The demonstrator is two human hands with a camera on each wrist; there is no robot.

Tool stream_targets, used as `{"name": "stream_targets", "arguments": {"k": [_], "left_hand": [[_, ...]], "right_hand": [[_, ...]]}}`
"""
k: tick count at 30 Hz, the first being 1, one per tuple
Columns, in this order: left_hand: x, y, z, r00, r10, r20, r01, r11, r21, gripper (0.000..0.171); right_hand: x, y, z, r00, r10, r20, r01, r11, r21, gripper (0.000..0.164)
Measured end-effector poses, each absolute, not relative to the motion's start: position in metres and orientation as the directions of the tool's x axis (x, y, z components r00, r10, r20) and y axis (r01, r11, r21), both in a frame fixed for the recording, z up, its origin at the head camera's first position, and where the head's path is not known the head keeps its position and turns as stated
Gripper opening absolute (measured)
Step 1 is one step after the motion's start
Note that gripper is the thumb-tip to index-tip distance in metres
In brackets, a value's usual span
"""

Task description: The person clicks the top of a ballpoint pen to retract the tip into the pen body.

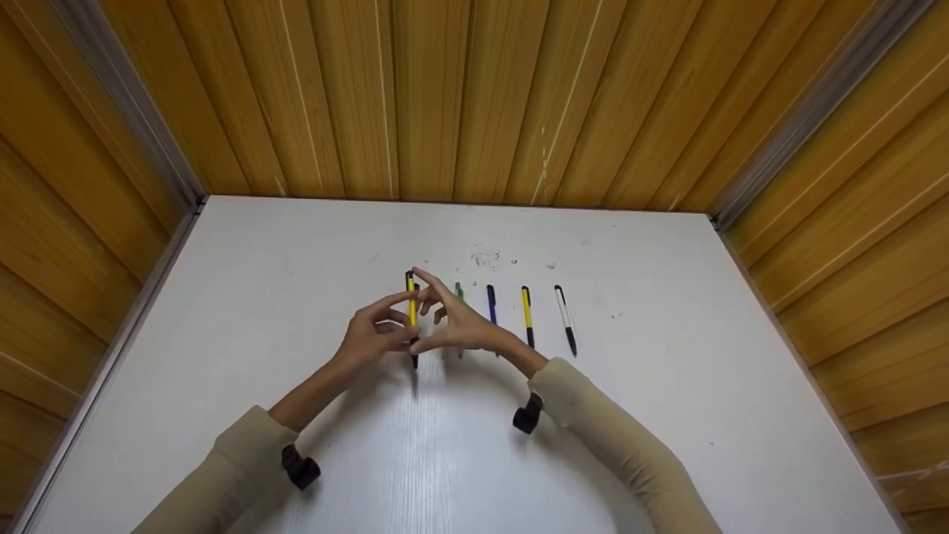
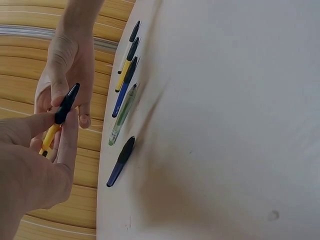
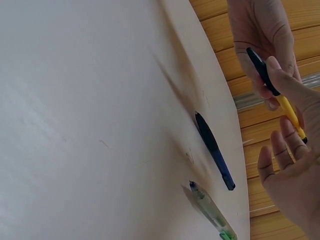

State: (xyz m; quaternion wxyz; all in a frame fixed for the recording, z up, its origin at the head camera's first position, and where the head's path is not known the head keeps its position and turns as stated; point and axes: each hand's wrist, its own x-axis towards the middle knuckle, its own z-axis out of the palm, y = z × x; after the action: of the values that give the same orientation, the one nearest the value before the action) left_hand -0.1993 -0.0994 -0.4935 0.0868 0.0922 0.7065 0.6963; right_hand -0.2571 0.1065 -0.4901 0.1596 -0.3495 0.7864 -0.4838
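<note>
1. Yellow pen [image 1: 413, 314], black at both ends, held above the surface [image 1: 385, 460], pinched in left grip [image 1: 371, 330].
2. Right grip [image 1: 461, 322] spread, thumb laid against the black tip section.
3. Near the grips, blue-black pen [image 2: 120, 162] laid; green pen [image 2: 122, 116] and blue pen [image 2: 124, 89] partly hidden by right grip in head view.
4. Second yellow pen [image 1: 527, 311], white pen [image 1: 565, 317] laid to right grip's right.

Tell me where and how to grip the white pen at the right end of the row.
Pinch the white pen mid-barrel, probably best from above and its right. It is slim and lies flat, black grip at the near end, so thumb and finger should close well on its long sides. A yellow pen lies to its left, none to its right.
</note>
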Motion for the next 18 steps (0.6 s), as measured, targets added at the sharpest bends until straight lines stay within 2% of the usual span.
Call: {"name": "stream_targets", "arguments": {"k": [12, 18], "left_hand": [[-0.199, -0.108, -0.491, -0.975, 0.220, -0.017, -0.004, 0.057, 0.998, 0.063], [-0.198, -0.116, -0.492, -0.983, 0.183, -0.033, -0.012, 0.116, 0.993, 0.061]], "right_hand": [[-0.259, 0.110, -0.488, -0.671, -0.737, 0.082, -0.373, 0.241, -0.896, 0.102], [-0.261, 0.127, -0.485, -0.683, -0.727, 0.069, -0.355, 0.247, -0.902, 0.093]]}}
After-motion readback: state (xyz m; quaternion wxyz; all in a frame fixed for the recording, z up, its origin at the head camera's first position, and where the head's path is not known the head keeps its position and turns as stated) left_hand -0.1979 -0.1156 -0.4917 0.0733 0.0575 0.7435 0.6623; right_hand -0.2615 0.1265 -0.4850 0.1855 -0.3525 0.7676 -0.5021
